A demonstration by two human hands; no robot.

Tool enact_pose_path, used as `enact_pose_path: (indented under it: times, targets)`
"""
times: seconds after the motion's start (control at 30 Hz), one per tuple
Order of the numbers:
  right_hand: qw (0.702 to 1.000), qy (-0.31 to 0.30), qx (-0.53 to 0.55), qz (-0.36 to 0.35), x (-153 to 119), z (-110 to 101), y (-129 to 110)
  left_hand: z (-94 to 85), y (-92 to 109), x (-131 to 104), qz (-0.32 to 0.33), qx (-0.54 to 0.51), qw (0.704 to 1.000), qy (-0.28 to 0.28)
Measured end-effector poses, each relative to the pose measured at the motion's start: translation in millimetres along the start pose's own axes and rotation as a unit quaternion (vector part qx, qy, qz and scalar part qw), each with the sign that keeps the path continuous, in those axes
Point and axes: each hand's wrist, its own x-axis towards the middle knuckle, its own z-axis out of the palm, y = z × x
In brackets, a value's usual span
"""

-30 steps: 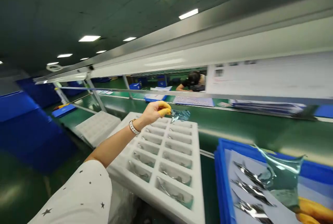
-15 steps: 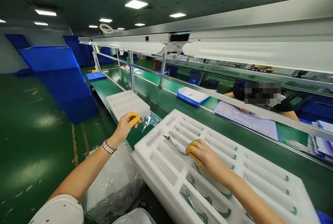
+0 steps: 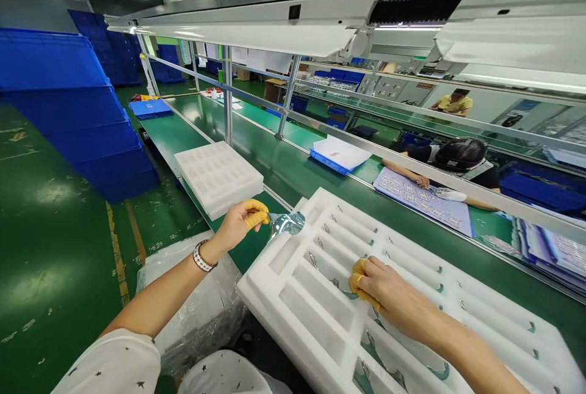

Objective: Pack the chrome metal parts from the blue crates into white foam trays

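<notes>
My left hand [image 3: 245, 223], in yellow finger covers, pinches one end of a curved mirrored lens [image 3: 287, 223] with a bluish shine, over the near left corner of a white foam tray [image 3: 315, 321]. Also in yellow finger covers, my right hand [image 3: 373, 284] is closed at the end of another curved mirrored lens [image 3: 339, 288], which lies in a slot of that tray. Its fingertips partly hide this lens. Many other slots hold similar lenses standing on edge, while several slots on the tray's left side hold none.
A second white foam tray [image 3: 220, 171] sits on the green bench [image 3: 270, 165]. Blue crates [image 3: 68, 113] are stacked at left, and a plastic-wrapped stack [image 3: 192, 296] stands below the bench. Across the rail [image 3: 320, 122], a person [image 3: 458, 156] works at a sheet of small parts [image 3: 421, 201].
The right-hand lens has gone from tilted above the tray to down in a slot. My left hand has brought its lens rightward to the tray's corner. The view has shifted.
</notes>
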Motion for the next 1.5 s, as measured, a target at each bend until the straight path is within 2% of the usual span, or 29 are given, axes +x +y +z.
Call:
enact_pose_path:
  times: [0.1, 0.4, 0.5, 0.67, 0.8, 0.9, 1.07, 1.17, 1.23, 1.37, 1.5]
  targets:
    - [0.998, -0.059, 0.000, 0.020, 7.0, -6.9, -9.3, 4.4, -2.1, 5.1, -0.006, 0.001, 0.999, -0.037]
    - [0.989, -0.131, -0.053, 0.053, 29.8, -4.6, -32.1, 19.4, 6.5, 20.2, 0.013, 0.028, 0.993, -0.116]
    - [0.995, -0.079, -0.025, 0.057, 19.9, -13.2, -27.0, 23.7, 9.7, 21.9, 0.022, 0.028, 0.988, -0.149]
    - [0.986, 0.089, 0.078, 0.117, -15.0, -46.7, -6.0, 28.1, 18.4, 26.0, 0.017, 0.021, 0.976, -0.215]
    - [0.969, 0.199, 0.084, 0.118, -17.9, -60.2, -14.9, 38.2, 24.6, 33.0, 0.025, 0.044, 0.960, -0.277]
    - [0.970, 0.210, 0.076, 0.096, -7.1, -57.9, -28.4, 47.6, 29.3, 37.1, 0.050, 0.059, 0.942, -0.327]
    - [0.979, 0.175, 0.087, 0.057, 3.2, -51.5, -31.3, 53.5, 36.8, 38.7, 0.114, 0.111, 0.907, -0.389]
    - [0.982, 0.135, 0.129, 0.032, 0.1, -52.9, -29.8, 50.6, 35.8, 40.6, 0.137, 0.117, 0.899, -0.400]
    - [0.981, 0.125, 0.149, 0.025, -5.5, -54.8, -30.5, 47.0, 31.0, 43.2, 0.128, 0.102, 0.906, -0.389]
    - [0.978, 0.133, 0.157, 0.021, -20.2, -50.9, -35.7, 36.8, 12.3, 47.6, 0.110, 0.147, 0.933, -0.311]
    - [0.980, 0.119, 0.160, 0.011, -24.8, -33.3, -47.5, 26.4, -12.3, 43.3, 0.095, 0.255, 0.924, -0.268]
